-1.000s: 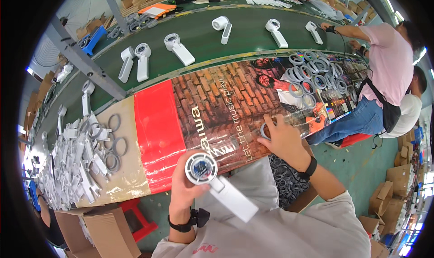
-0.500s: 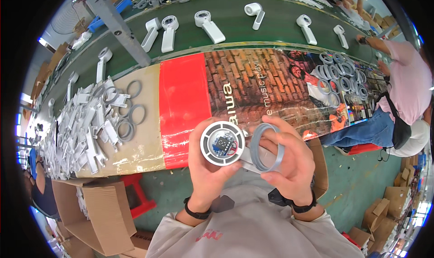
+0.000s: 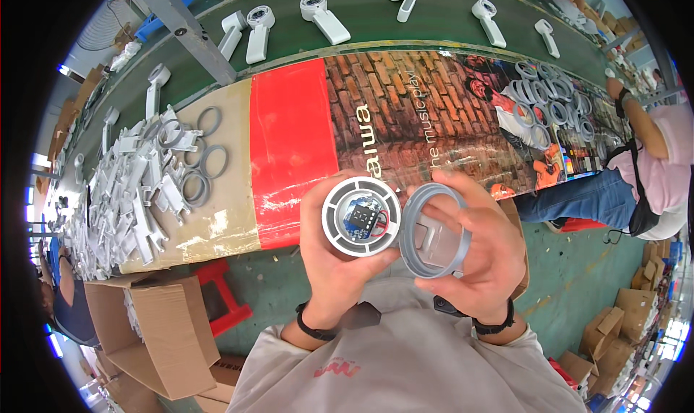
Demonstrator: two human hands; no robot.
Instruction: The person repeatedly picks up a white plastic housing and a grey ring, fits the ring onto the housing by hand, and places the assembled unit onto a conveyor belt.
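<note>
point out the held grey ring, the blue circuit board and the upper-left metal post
Grey ring (image 3: 407,233): head view, left side of its band
Blue circuit board (image 3: 361,218): head view, its middle
Metal post (image 3: 182,33): head view, its shaft

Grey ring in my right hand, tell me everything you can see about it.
The grey ring is a round hoop, open through the middle, with a fairly deep wall and a smooth, plastic-looking surface. Your right hand holds it between thumb and fingers, tilted, its opening partly toward the camera. It is just right of the white device's round head; whether they touch is hard to tell.
</note>
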